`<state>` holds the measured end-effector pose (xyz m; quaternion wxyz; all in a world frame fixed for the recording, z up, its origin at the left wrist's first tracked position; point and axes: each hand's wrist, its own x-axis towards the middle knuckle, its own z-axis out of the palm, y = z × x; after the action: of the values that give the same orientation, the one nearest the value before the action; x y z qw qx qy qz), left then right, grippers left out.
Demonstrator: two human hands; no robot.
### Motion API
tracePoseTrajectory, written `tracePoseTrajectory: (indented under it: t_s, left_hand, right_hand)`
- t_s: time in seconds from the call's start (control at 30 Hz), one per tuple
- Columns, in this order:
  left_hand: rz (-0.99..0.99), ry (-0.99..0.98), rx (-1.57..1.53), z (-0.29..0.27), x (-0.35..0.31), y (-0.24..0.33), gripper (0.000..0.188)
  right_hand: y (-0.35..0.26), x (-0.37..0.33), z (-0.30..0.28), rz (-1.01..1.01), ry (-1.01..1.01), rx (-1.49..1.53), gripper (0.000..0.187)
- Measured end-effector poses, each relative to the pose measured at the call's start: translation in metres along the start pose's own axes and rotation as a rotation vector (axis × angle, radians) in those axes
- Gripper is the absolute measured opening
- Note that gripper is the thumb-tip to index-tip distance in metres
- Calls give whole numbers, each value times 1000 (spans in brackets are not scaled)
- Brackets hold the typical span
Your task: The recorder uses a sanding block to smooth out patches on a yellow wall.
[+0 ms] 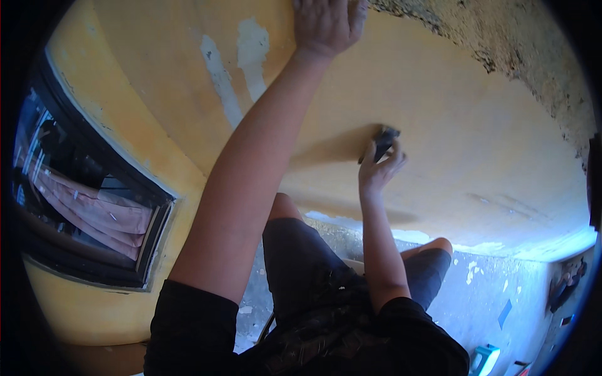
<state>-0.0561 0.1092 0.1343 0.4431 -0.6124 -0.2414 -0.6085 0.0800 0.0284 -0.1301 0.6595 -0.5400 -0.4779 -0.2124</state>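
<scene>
My left hand reaches up to the top edge of the view and lies against the yellow painted wall. Its fingers are stretched out, with the tips partly cut off by the frame. Lower and to the right, my right hand grips a small dark block between thumb and fingers. The block is held against the wall and casts a long shadow to the left. Its exact kind is hard to make out. Pale bare patches show on the wall near my left forearm.
A dark-framed window with a pink curtain is at the left. Rough, broken plaster runs along the upper right. Below the yellow paint is a grey-white section with flaking spots. A teal-and-white object stands at the lower right.
</scene>
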Motion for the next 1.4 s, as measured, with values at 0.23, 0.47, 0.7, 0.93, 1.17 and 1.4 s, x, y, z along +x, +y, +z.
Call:
tracePoseTrajectory:
  t_s: [0.23, 0.47, 0.7, 0.93, 1.17, 1.4]
  left_hand:
    - [-11, 24, -38, -3, 18, -6, 47]
    - [-58, -52, -66, -8, 1, -7, 50]
    - [-161, -151, -427, -41, -89, 73, 61]
    - [-594, -493, -624, -125, -276, 173, 61]
    - [-834, -647, -410, -138, -326, 176, 67]
    - [-811, -712, -296, -120, -353, 160, 61]
  right_hand:
    - [-81, 119, -11, -48, 75, 79, 63]
    - [9, -76, -53, 8, -295, -59, 62]
    - [8, -29, -78, 31, -252, 86, 60]
    - [32, -49, -80, 1, -241, 57, 60]
    - [0, 41, -44, -141, 13, -27, 58]
    - [4, 1, -29, -77, 22, -189, 65]
